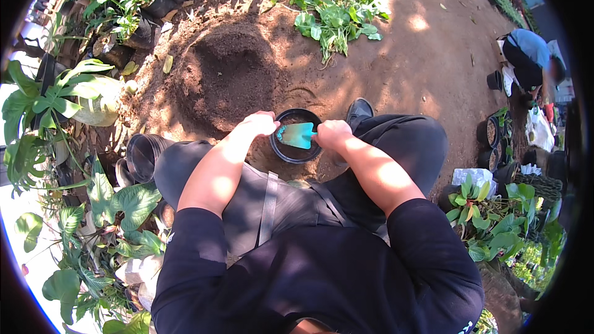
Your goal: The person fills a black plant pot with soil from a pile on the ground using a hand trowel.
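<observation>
A round black plastic plant pot (297,159) stands on the ground between my knees, with some soil inside. My left hand (262,124) grips the pot's left rim. My right hand (332,133), at the pot's right side, is closed around the handle of a teal hand trowel (298,135). The trowel's blade lies over the pot's opening and points left, its tip worn or speckled. Beyond my left hand is a mound of dark loose soil (227,74) with a hollow in it. The handle is mostly hidden by my fingers.
Uprooted leafy green plants (338,9) lie on the dirt ahead. Nested black pots (146,155) lie beside my left knee. Potted plants line the left, and more pots (488,132) stand at the right. A person (529,55) bends over farther right.
</observation>
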Available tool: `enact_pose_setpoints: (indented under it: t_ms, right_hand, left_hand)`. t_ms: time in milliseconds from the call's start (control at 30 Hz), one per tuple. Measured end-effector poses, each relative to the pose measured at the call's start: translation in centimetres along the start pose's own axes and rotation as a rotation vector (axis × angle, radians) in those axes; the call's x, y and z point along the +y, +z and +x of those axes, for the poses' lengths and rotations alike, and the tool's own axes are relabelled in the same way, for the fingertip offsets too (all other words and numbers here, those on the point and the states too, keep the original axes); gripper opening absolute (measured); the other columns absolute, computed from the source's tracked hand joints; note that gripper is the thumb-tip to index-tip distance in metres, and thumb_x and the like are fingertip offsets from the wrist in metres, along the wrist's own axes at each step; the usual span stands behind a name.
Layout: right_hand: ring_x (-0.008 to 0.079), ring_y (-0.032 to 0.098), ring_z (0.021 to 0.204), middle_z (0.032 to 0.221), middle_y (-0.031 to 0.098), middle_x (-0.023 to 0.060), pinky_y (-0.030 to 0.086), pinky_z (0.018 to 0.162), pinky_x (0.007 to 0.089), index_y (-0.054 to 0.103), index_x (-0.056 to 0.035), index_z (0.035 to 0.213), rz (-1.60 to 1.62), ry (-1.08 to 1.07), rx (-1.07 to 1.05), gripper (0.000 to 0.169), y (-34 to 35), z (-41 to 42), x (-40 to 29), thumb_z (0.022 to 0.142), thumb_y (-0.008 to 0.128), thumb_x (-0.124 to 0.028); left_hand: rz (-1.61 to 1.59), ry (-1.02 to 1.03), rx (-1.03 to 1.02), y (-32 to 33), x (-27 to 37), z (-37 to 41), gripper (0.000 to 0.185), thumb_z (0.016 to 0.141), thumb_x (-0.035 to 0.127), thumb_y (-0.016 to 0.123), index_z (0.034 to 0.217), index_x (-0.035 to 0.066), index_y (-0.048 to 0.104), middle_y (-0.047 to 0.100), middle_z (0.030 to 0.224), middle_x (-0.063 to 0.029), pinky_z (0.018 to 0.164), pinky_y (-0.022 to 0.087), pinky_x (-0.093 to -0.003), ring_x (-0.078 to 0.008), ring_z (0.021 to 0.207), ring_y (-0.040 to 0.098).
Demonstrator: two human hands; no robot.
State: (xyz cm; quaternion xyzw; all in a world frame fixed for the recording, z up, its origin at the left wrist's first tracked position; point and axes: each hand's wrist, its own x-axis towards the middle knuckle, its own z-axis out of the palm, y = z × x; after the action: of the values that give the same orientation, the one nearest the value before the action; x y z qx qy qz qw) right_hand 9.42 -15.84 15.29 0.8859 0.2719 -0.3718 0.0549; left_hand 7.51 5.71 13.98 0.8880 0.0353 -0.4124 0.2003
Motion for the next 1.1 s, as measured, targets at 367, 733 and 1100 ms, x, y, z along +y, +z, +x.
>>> enact_pose_setpoints:
  t_ms: [367, 733, 1100]
  right_hand:
    - [0.0239, 0.063, 0.094, 0.100, 0.065, 0.0105, 0.051, 0.077, 0.0345, 0.067, -0.0091, 0.097, 0.077, 0.128, -0.121, 0.028, -1.8, -1.2, -2.8, 0.071, 0.058, -0.011]
    - [0.0309, 0.062, 0.092, 0.096, 0.063, 0.0195, 0.049, 0.077, 0.0394, 0.064, -0.0009, 0.095, 0.428, 0.230, -0.168, 0.029, 3.7, -1.4, -3.5, 0.080, 0.052, -0.022]
    - [0.0340, 0.063, 0.083, 0.084, 0.063, 0.0219, 0.050, 0.073, 0.0404, 0.064, -0.0011, 0.083, 0.675, 0.119, 0.130, 0.024, 6.0, -3.3, -5.1, 0.081, 0.053, -0.022]
  left_hand:
    - [-0.156, -0.062, -0.081, -0.6, -0.3, -0.1, 0.038, 0.090, 0.037, 0.045, 0.111, 0.006, 0.054, 0.063, 0.077, -0.0125, 0.069, 0.047, -0.0352, -0.0214, 0.070, 0.063]
    - [-0.033, -0.025, 0.080, 1.0, -4.3, 0.6, 0.041, 0.089, 0.036, 0.046, 0.114, 0.004, 0.054, 0.065, 0.086, -0.0140, 0.081, 0.046, -0.0374, -0.0266, 0.085, 0.062]
    - [-0.048, -0.218, 0.064, 5.1, -2.7, 3.9, 0.042, 0.089, 0.036, 0.044, 0.120, 0.008, 0.050, 0.054, 0.117, -0.0170, 0.092, 0.041, -0.0382, -0.0294, 0.112, 0.051]
